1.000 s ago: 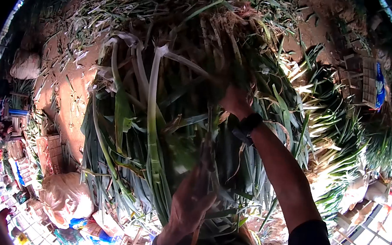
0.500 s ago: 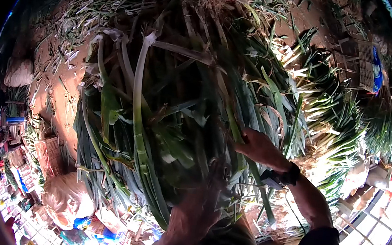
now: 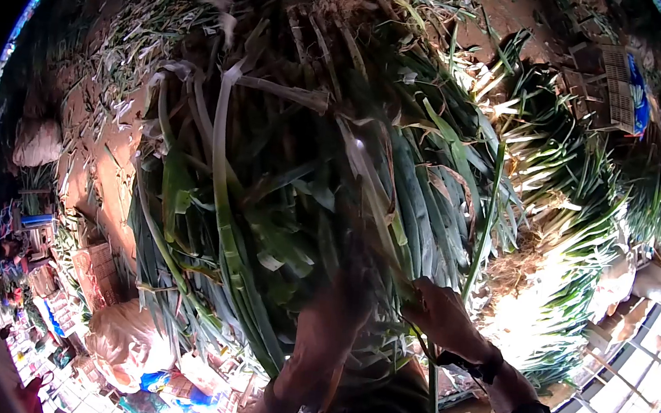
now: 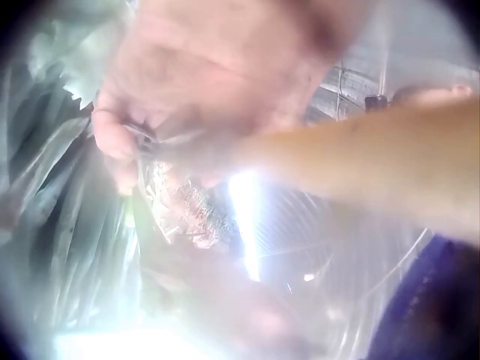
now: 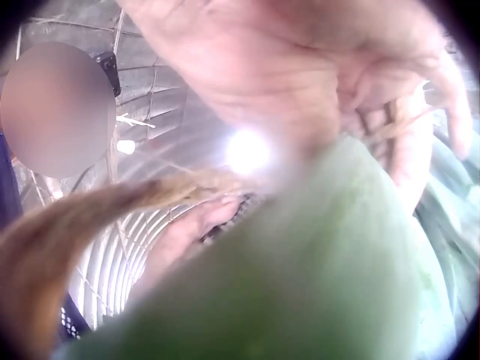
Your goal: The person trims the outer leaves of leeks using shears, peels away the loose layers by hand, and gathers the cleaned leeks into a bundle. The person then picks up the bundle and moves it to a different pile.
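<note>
A large heap of long green onions with white stems (image 3: 229,162) fills the middle of the head view. My left hand (image 3: 330,321) is at the heap's near edge; in the left wrist view its fingers (image 4: 116,135) curl round thin stalk pieces. To its right, my right hand (image 3: 442,313) grips a stalk with leaves, and a pale stem (image 3: 370,182) runs up and left from between the hands. The right wrist view shows the right hand (image 5: 300,67) with curled fingers above a broad green leaf (image 5: 300,262), which hides part of them.
More onions (image 3: 584,195) lie in a row at the right, beside a crate (image 3: 619,88). Trimmed scraps (image 3: 133,45) cover the ground at the back left. A pale sack (image 3: 128,338) and a brick-coloured crate (image 3: 97,271) stand at the left.
My right hand has moved down and toward me from the heap's middle, drawing a stalk along. My left hand has stayed near the front edge. The head view has shifted slightly.
</note>
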The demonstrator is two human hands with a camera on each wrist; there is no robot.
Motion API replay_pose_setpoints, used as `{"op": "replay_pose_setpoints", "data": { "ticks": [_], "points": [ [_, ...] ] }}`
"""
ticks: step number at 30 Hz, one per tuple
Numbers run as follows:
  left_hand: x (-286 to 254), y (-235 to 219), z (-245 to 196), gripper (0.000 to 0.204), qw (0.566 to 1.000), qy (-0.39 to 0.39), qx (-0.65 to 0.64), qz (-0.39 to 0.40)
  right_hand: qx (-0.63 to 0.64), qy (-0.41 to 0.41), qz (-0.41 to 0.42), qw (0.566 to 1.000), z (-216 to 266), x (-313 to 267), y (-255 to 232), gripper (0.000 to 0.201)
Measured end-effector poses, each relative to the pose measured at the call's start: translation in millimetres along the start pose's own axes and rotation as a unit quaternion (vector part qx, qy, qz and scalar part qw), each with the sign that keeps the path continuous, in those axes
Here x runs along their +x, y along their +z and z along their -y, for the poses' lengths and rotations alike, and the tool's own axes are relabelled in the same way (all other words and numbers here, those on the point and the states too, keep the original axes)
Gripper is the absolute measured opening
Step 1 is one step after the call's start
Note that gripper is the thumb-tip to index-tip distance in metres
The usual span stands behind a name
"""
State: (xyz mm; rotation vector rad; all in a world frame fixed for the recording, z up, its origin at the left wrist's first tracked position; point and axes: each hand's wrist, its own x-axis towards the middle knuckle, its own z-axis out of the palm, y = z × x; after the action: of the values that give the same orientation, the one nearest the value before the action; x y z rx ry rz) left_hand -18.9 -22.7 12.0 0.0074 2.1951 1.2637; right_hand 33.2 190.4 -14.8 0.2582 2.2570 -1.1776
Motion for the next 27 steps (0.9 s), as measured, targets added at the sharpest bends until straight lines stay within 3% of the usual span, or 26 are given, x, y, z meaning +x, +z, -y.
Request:
{"op": "replay_pose_setpoints", "data": {
  "ticks": [6, 8, 11, 12, 14, 17, 20, 22, 26, 27],
  "points": [
    [45.1, -0.3, 20.2, 0.050, 0.999, 0.035, -0.028, -0.013, -0.004, -0.007, -0.003, 1.000, -24.3, -41.8, -5.0, 0.032],
    [37.4, -4.5, 2.2, 0.050, 0.999, 0.020, -0.046, -0.020, -0.020, -0.015, -0.015, 1.000, -32.3, -53.1, -7.0, 0.039],
    [11.8, 2.2, -8.5, 0.052, 0.999, 0.020, -0.034, -0.018, 0.035, 0.051, 0.023, 0.998, -20.0, -69.1, -23.7, 0.057],
    [1.0, 5.8, -9.2, 0.053, 0.999, 0.035, -0.004, -0.011, 0.040, 0.051, 0.024, 0.998, -25.1, -73.0, -21.9, 0.057],
    [-2.2, 10.2, -10.5, 0.052, 0.998, -0.010, -0.059, 0.022, 0.043, 0.010, 0.005, 0.999, -37.0, -88.3, -15.3, 0.058],
    [23.3, 16.3, 2.3, 0.051, 0.999, 0.049, 0.011, -0.020, 0.024, 0.034, 0.011, 0.999, -36.3, -99.4, -14.8, 0.059],
    [58.7, 6.6, 10.2, 0.050, 1.000, 0.007, 0.023, -0.020, -0.002, 0.043, 0.011, 0.999, -40.5, -106.2, -9.0, 0.056],
    [72.6, 1.5, 8.8, 0.051, 0.997, -0.041, -0.067, -0.027, 0.006, 0.055, 0.018, 0.998, -49.7, -110.8, -0.5, 0.051],
    [49.5, 4.9, 21.0, 0.050, 0.996, 0.001, -0.084, -0.008, 0.042, -0.006, 0.014, 0.999, -78.4, -112.7, 11.8, 0.050],
    [46.8, 4.6, 22.9, 0.051, 0.994, -0.009, -0.108, -0.016, 0.046, -0.075, -0.010, 0.996, -83.3, -107.0, 14.2, 0.047]
  ]
}}
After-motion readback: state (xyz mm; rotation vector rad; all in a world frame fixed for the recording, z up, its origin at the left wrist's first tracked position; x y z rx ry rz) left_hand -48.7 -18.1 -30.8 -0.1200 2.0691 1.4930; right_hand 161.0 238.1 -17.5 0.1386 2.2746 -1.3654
